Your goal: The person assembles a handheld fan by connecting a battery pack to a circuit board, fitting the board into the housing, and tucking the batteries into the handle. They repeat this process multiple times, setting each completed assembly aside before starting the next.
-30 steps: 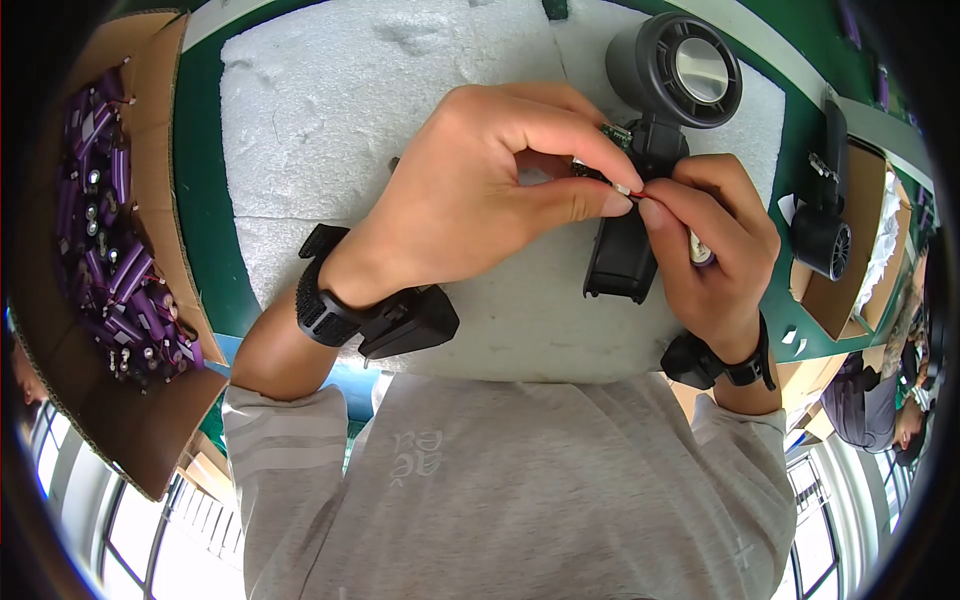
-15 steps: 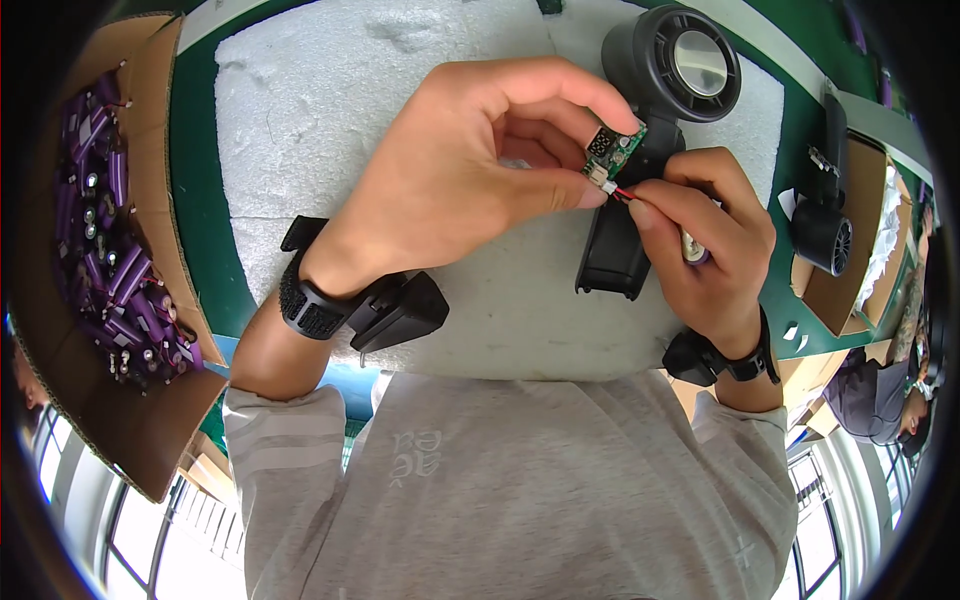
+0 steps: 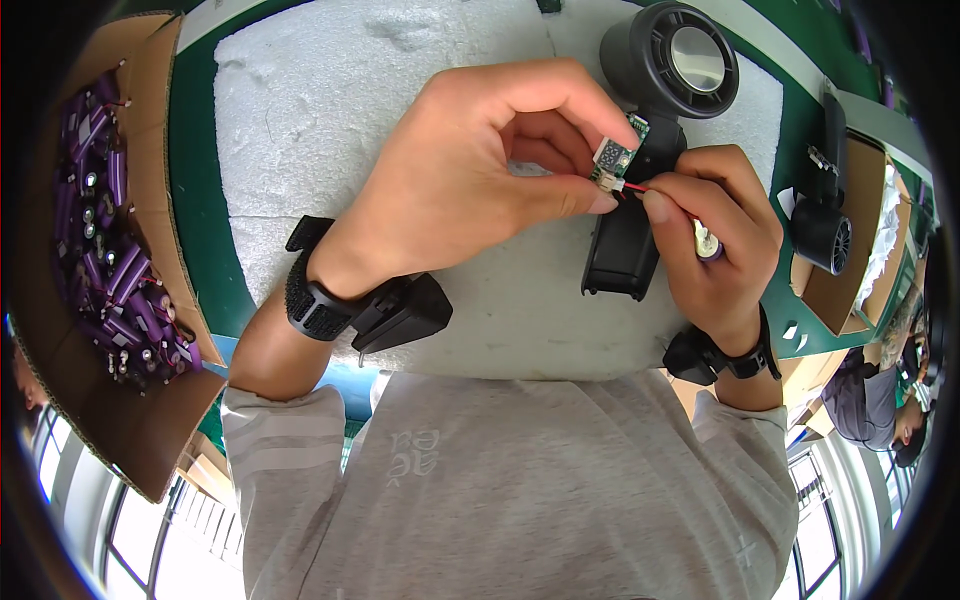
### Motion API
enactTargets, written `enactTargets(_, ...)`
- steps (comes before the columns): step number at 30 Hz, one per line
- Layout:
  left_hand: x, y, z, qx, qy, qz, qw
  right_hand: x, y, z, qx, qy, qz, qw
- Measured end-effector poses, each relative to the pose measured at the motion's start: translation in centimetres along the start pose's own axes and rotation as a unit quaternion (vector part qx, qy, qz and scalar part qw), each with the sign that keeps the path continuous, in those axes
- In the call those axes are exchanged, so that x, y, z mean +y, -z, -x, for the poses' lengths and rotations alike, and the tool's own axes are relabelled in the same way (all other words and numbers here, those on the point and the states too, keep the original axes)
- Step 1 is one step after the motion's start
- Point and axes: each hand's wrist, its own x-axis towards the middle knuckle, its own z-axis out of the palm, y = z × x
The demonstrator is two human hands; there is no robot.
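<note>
My left hand (image 3: 470,180) pinches a small green circuit board (image 3: 622,160) between thumb and index finger. The board carries a dark display block and a white connector (image 3: 609,183) at its near end. From that connector a red wire (image 3: 635,187) runs to my right hand (image 3: 725,235), whose thumb and index finger close on it. A cylindrical battery (image 3: 707,243) is tucked in the curled fingers of that hand, only its metal end plainly showing. Below both hands lies a black handheld fan (image 3: 619,257), its round head (image 3: 650,62) at the far side and its handle partly covered.
White foam sheet (image 3: 300,120) covers the green table. A cardboard box (image 3: 150,420) of purple batteries (image 3: 125,275) stands at the left. Another black fan (image 3: 823,235) lies at the right beside an open carton (image 3: 845,300). Farther right is another person (image 3: 865,405).
The board has tilted in my left fingers and its display faces up more. My right hand has shifted slightly right, so more red wire shows. The fan handle has moved a little.
</note>
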Motion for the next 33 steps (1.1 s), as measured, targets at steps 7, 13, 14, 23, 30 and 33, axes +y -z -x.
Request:
enactTargets(7, -0.3, -0.3, 0.0, 0.016, -0.048, -0.068, 0.996, 0.3, 0.4, 0.0, -0.047, 0.049, 0.01, 0.998)
enactTargets(13, -0.6, -0.8, 0.0, 0.034, -0.15, -0.224, 0.962, -0.5, -1.1, 0.7, 0.047, -0.078, -0.139, 0.986)
enactTargets(14, -0.6, -1.0, 0.0, 0.035, -0.149, -0.224, 0.962, -0.9, -1.3, 0.8, 0.073, -0.111, -0.147, 0.98)
enactTargets(23, -1.0, -1.3, -0.2, 0.075, -0.182, -0.271, 0.942, -0.9, -0.5, 0.1, 0.056, -0.045, 0.008, 0.997)
enactTargets(30, -1.2, -1.1, -0.2, 0.082, -0.198, -0.261, 0.941, -1.0, -0.5, 0.0, 0.068, -0.063, 0.012, 0.996)
enactTargets(33, -1.4, -1.1, -0.2, 0.091, -0.221, -0.287, 0.928, -0.8, -0.7, 0.1, 0.074, -0.066, 0.01, 0.995)
